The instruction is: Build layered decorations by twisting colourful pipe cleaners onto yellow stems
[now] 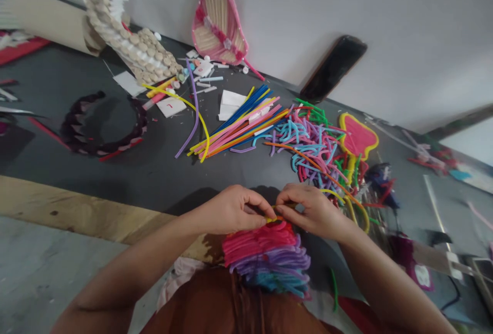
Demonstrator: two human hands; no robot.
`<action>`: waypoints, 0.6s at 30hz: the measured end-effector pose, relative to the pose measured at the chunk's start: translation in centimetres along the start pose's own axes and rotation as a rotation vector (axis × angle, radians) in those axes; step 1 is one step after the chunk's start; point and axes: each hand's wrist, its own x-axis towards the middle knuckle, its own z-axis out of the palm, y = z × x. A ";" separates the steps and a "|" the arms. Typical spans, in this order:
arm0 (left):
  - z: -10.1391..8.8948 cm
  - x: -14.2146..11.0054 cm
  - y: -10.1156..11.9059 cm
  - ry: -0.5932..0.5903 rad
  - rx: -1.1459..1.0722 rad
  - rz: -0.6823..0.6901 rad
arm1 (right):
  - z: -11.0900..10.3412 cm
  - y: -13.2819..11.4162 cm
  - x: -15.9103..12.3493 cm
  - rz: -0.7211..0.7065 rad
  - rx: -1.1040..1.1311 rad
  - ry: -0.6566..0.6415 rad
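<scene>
Both hands meet over a fuzzy piece made of rows of bent pipe cleaners (265, 259), banded pink-red, purple and blue, near my body. My left hand (231, 209) is closed, thumb and forefinger pinching a short yellow pipe cleaner (272, 219) at the piece's far edge. Close beside it, my right hand (310, 209) is closed in a pinch on the same yellow strand, partly hidden by the fingers. Just under the fingertips an orange strand shows. Beyond the hands lie a bundle of long pipe cleaners (239, 126) and a heap of short cut pieces (308, 138).
Along the wall stand a pink fan-shaped craft (220, 25) and a leaning black phone (334, 67). A dark headband (77, 138) and a beige beaded craft (134, 49) lie at left. A pink-and-yellow shape (358, 137) rests right of the heap. A green strand (334, 290) lies near my right forearm.
</scene>
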 end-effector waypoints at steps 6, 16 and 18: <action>0.1 0.0 0.6 -0.014 -0.103 0.015 | 0.6 0.3 -0.2 0.062 0.095 -0.044; -0.3 0.1 0.2 -0.066 0.050 -0.015 | 0.6 0.8 -0.3 0.117 0.113 -0.049; -0.3 0.1 0.3 -0.054 0.051 -0.010 | 0.5 0.9 -0.2 0.119 0.095 -0.035</action>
